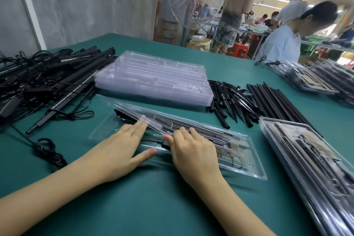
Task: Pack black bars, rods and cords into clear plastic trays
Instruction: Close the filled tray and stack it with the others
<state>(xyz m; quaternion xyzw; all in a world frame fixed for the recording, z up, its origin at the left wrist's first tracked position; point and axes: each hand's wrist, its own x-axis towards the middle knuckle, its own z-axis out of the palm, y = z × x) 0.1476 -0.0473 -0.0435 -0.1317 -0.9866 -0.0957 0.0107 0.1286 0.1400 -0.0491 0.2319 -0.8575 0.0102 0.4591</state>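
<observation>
A clear plastic tray [251,166] lies in front of me on the green table, with black bars and a cord inside. Its clear lid [134,111] is tilted over the tray's far side. My left hand [122,149] lies flat, its straight fingertips against the lid's near edge and its thumb on the tray. My right hand [191,149] rests on the tray beside it, fingers on the lid's edge over the black bars. A stack of empty clear trays [157,78] stands behind.
A heap of black bars with cords [47,82] fills the left. Short black spikes [229,101] and long black rods [275,99] lie at centre right. Packed trays [310,168] stand at right, more at the far right [306,76]. A coiled cord [47,151] lies near left. A person [283,40] works opposite.
</observation>
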